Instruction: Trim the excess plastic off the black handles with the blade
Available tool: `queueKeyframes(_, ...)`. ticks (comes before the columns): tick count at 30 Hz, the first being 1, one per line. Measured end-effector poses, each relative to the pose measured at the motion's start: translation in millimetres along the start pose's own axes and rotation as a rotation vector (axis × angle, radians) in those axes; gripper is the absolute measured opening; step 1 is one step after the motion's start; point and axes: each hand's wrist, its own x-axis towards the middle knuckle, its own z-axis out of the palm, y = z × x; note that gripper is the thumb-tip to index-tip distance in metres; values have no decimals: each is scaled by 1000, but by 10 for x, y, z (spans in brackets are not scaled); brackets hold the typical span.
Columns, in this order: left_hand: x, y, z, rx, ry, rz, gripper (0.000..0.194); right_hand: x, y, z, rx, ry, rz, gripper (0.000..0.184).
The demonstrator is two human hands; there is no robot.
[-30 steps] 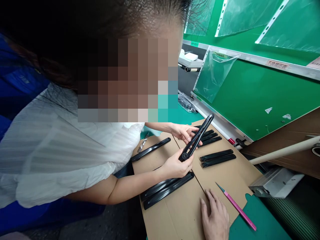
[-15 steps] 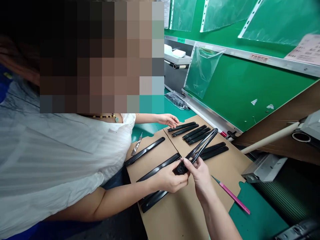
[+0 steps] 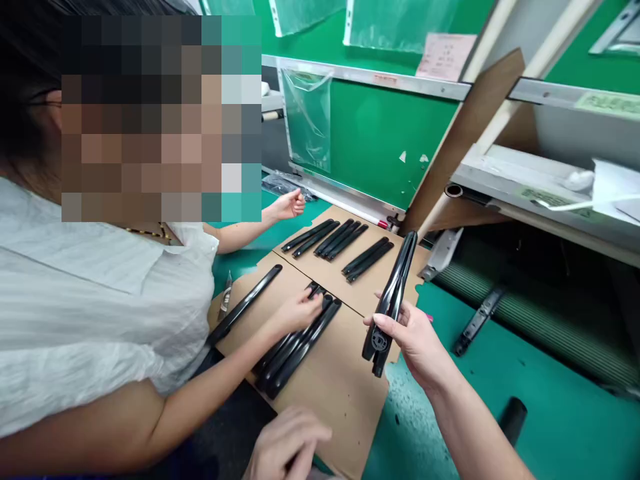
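My right hand [image 3: 417, 337] grips a pair of long glossy black plastic strips [image 3: 395, 300], raised upright over the cardboard's right side. Their lower ends show a round grille-like mark. Low in the view, my left hand [image 3: 287, 443] is slightly blurred, its fingers loosely bent and apart, with nothing visible in it. A co-worker's hand [image 3: 303, 310] touches the near group of black strips [image 3: 303, 343] on the cardboard [image 3: 337, 400]. The co-worker's other hand [image 3: 290, 203] is curled above the far edge.
More black strips [image 3: 343, 239] lie in small groups on the far cardboard. A single strip [image 3: 247, 300] and a cutter knife [image 3: 226, 297] lie near the co-worker. To the right are a ridged green conveyor belt [image 3: 520, 327] and a metal shelf [image 3: 550, 187].
My right hand has drawn the strips away from the co-worker's hand, which has let go and moved to the near group. My left hand has come into view. The camera has turned right.
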Motion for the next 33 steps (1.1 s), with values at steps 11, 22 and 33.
queueKeyframes(11,134,85,1107,-575,-585,-232,47,-1351,285,1,-11,-43,51,60)
queueKeyframes(22,63,7,1170,-600,-442,-332,31,-1683,691,129,169,-35,141,57)
queueKeyframes(33,248,-64,1088,-564,-450,-309,38,-1517,800,179,133,-25,140,46)
